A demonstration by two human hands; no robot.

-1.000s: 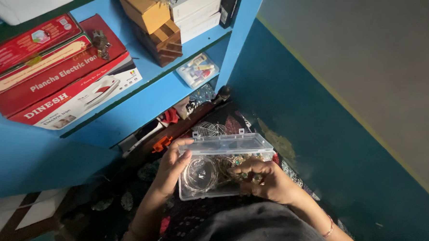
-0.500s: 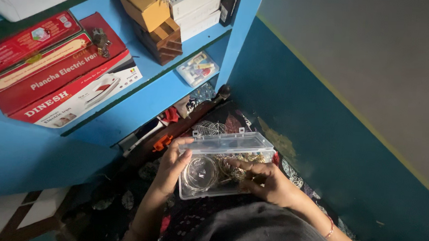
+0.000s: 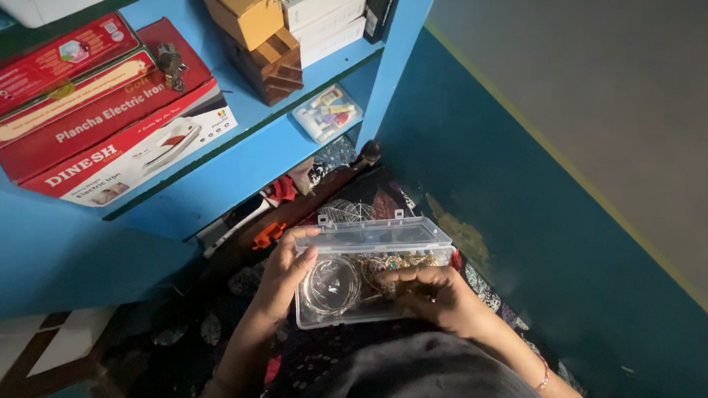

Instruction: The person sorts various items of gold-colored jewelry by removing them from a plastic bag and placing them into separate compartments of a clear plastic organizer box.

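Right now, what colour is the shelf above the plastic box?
Bright blue. The shelf shows best in the head view, up and left of the clear plastic box.

right hand (image 3: 437,294) | fingers curled tighter, drawn back from jewellery (image 3: 395,264) | box (image 3: 366,281)

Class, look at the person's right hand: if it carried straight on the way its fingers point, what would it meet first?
The right hand points left across the open clear box, so probably the round clear container; depth is unclear.

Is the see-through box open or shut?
Open. The clear plastic box has its lid tipped up at the back, and the right hand reaches among the jewellery inside while the left hand steadies it.
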